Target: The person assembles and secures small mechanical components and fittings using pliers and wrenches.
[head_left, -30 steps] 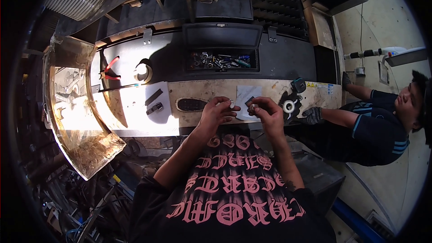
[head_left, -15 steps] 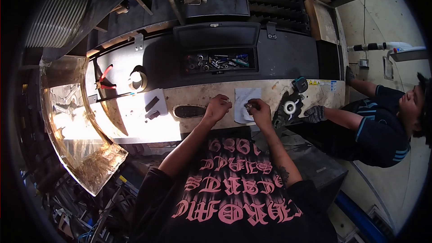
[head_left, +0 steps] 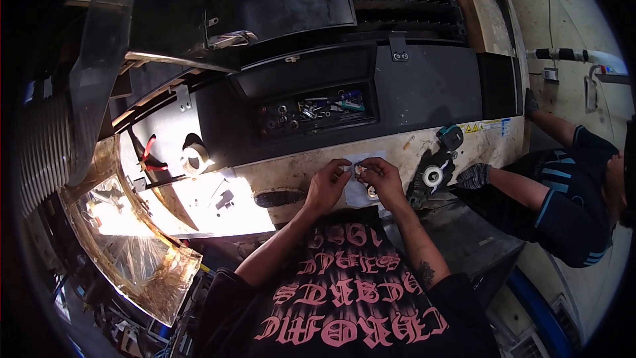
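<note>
Compared with a second ago, both hands have drawn closer together over the white paper sheet (head_left: pixel 361 185), and the whole scene sits further right and lower in the head view as the wearer's head has tipped.

From above, the left hand (head_left: pixel 326 185) is curled, its fingertips pinched toward the right hand (head_left: pixel 381 179), which is also closed to a pinch. Between them is a small metal part (head_left: pixel 360 170), held just above the sheet; it is too small to tell which hand truly grips it. A second small ring-like piece (head_left: pixel 371 191) lies on the paper just under the right hand.

The sheet rests on a worn, pale bench ledge (head_left: pixel 291 172). A dark oval pad (head_left: pixel 279 197) lies on the ledge to the left of the hands. Behind them, a recessed black tray (head_left: pixel 311 109) holds loose screws and bits. Further left, a roll of tape (head_left: pixel 193 158) sits near red-handled pliers (head_left: pixel 151 159).

At the right, another person's gloved hand (head_left: pixel 474 175) rests beside a round white-centred fitting (head_left: pixel 432 176) at the bench edge.
</note>
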### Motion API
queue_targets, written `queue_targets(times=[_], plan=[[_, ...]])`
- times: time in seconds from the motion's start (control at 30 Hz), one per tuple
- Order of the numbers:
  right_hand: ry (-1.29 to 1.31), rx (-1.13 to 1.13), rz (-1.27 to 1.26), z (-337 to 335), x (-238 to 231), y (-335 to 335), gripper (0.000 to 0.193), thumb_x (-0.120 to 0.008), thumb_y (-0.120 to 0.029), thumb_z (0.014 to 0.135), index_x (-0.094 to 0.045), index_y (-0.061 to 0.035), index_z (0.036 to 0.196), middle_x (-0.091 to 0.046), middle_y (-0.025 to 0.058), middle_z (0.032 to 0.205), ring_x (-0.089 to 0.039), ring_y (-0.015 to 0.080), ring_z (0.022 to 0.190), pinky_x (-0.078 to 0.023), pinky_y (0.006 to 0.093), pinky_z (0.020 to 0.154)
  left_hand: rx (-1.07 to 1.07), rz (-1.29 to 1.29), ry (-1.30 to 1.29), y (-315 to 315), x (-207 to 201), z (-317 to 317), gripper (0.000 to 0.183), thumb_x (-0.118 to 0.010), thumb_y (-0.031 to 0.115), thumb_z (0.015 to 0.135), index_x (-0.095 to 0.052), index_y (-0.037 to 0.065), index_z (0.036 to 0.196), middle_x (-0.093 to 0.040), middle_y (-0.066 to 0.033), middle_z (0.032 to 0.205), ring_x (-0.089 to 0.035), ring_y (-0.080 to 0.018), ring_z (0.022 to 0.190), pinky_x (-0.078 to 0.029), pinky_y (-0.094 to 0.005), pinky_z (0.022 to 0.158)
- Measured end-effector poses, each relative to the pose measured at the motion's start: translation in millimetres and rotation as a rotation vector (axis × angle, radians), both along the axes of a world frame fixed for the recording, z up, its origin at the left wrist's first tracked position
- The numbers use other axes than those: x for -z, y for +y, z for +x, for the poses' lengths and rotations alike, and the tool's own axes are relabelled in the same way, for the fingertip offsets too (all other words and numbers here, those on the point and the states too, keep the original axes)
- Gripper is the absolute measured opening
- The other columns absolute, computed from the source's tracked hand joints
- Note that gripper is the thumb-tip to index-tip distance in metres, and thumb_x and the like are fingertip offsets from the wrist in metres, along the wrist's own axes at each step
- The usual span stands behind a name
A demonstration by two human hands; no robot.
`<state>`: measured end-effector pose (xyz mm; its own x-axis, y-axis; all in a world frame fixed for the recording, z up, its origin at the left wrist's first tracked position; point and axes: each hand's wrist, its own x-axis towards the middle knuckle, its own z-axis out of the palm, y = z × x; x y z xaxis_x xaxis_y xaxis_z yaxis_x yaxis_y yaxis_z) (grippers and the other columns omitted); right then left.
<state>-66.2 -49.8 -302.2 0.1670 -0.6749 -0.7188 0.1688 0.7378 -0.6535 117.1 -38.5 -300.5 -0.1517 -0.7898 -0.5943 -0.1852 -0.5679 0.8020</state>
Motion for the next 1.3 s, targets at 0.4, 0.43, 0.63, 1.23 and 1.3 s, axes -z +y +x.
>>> queue_targets(times=[0.4, 0.43, 0.63, 1.23, 1.3], plan=[[-0.155, 0.115, -0.103, 27.7, -71.2, -7.6, 0.016, -0.058, -0.003, 0.091, -0.058, 0.0040, 0.106, -0.066, 0.0095, 0.091, -0.066, 0.0159, 0.081, -0.057, 0.0291, 0.077, -0.116, -0.501, -0.097, -6.8, -79.2, -1.1, 0.034, -0.069, 0.005, 0.079, -0.065, 0.006, 0.113, -0.060, -0.0106, 0.100, -0.062, -0.0229, 0.090, -0.051, -0.0317, 0.075], [-0.155, 0.115, -0.112, 29.8, -80.3, -6.5, 0.016, -0.058, -0.003, 0.091, -0.058, 0.0040, 0.106, -0.066, 0.0095, 0.091, -0.066, 0.0159, 0.081, -0.057, 0.0291, 0.077, -0.115, -0.511, -0.096, -3.7, -84.0, -0.5, 0.034, -0.069, 0.005, 0.079, -0.065, 0.006, 0.113, -0.060, -0.0106, 0.100, -0.062, -0.0229, 0.090, -0.051, -0.0317, 0.075], [0.109, -0.118, -0.397, 31.7, -108.5, 18.1, 0.016, -0.060, -0.008, 0.092, -0.060, 0.0027, 0.104, -0.064, 0.0051, 0.084, -0.060, 0.0089, 0.073, -0.049, 0.0225, 0.067, -0.097, -0.799, -0.230, 23.5, -103.1, 0.7, 0.034, -0.069, 0.000, 0.078, -0.065, 0.001, 0.111, -0.061, -0.0140, 0.101, -0.063, -0.0252, 0.088, -0.051, -0.0309, 0.077], [0.085, -0.249, -0.370, 57.6, -85.8, 72.1, 0.019, -0.054, -0.020, 0.095, -0.061, -0.0021, 0.094, -0.057, -0.0008, 0.072, -0.048, 0.0061, 0.061, -0.039, 0.0222, 0.055, -0.413, -0.223, 0.289, 112.1, -78.9, 46.2, 0.032, -0.058, 0.013, 0.093, -0.057, -0.005, 0.119, -0.067, -0.0133, 0.103, -0.063, -0.0143, 0.095, -0.050, -0.0271, 0.081], [0.281, -0.418, -0.358, 64.6, -66.5, 71.8, 0.023, -0.058, -0.024, 0.093, -0.062, -0.0021, 0.089, -0.059, -0.0001, 0.071, -0.050, 0.0066, 0.061, -0.040, 0.0235, 0.056, -0.597, -0.075, 0.381, 136.7, -57.6, 69.0, 0.037, -0.056, 0.019, 0.094, -0.053, -0.005, 0.122, -0.067, -0.0139, 0.099, -0.065, -0.0167, 0.089, -0.052, -0.0287, 0.078]])
